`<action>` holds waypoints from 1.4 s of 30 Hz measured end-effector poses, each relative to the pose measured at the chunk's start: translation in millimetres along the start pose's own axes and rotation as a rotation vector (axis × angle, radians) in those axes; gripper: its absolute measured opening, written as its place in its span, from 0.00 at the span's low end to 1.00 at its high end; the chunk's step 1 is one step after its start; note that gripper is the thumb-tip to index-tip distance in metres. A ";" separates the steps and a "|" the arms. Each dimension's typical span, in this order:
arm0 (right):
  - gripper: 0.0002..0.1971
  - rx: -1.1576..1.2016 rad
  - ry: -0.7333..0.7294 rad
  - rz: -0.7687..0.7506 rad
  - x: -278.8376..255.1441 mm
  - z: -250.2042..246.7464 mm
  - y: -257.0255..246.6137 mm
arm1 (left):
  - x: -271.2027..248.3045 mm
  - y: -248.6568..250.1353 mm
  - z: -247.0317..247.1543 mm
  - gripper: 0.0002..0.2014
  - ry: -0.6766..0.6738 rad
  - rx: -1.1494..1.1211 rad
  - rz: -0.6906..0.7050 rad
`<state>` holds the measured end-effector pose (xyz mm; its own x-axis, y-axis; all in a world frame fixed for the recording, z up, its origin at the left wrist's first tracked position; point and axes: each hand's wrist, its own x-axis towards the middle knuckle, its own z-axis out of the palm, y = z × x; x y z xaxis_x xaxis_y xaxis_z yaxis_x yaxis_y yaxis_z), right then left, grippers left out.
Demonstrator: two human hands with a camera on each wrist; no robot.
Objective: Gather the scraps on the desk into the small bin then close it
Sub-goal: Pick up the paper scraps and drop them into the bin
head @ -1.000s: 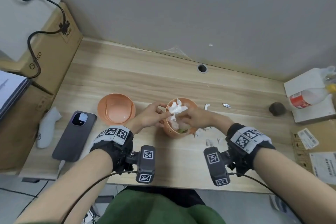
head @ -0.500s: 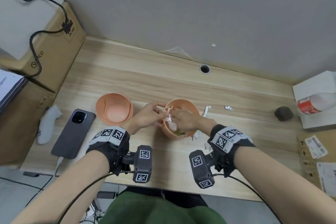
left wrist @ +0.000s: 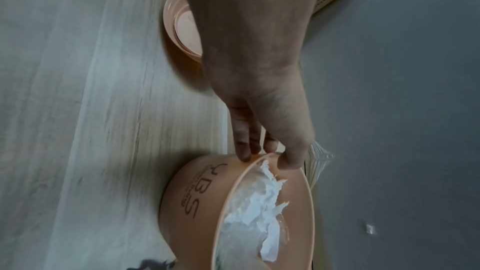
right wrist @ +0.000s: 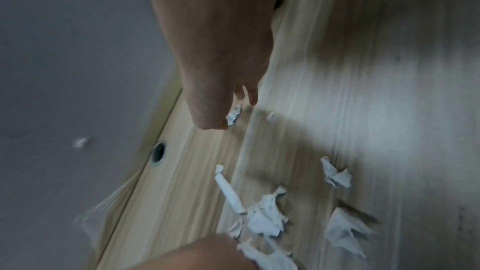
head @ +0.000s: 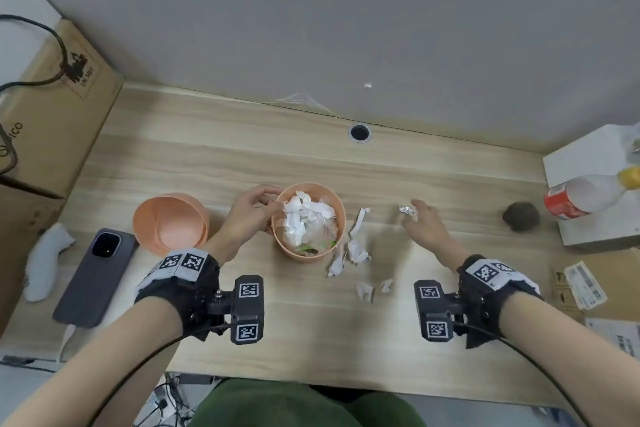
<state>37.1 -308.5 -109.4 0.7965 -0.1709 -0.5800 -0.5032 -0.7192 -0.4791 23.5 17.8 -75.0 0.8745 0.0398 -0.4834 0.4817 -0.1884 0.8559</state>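
Wooden table (head: 207, 156) carries the peach bin (head: 313, 255), its rim pinched by the left hand (head: 247, 215), while the right hand (head: 427, 224), fingers loosely spread, touches a foil scrap (head: 406, 209).

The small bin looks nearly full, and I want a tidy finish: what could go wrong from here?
The bin is heaped with white paper up to the rim, so the lid may not seat unless it is pressed down. Several paper scraps lie against the bin's right side; more stuffing could spill some. The right hand reaches the small foil scrap with open fingers and might nudge it away.
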 end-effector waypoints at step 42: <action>0.14 0.061 0.116 -0.381 -57.6 55.0 -66.7 | -50.0 -33.8 -48.9 0.10 0.013 0.002 -0.015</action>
<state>6.3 -213.7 -80.3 0.9606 0.0232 -0.2769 -0.1807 -0.7051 -0.6857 -33.8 70.1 -70.8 0.8680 0.0552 -0.4935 0.4944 -0.1892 0.8484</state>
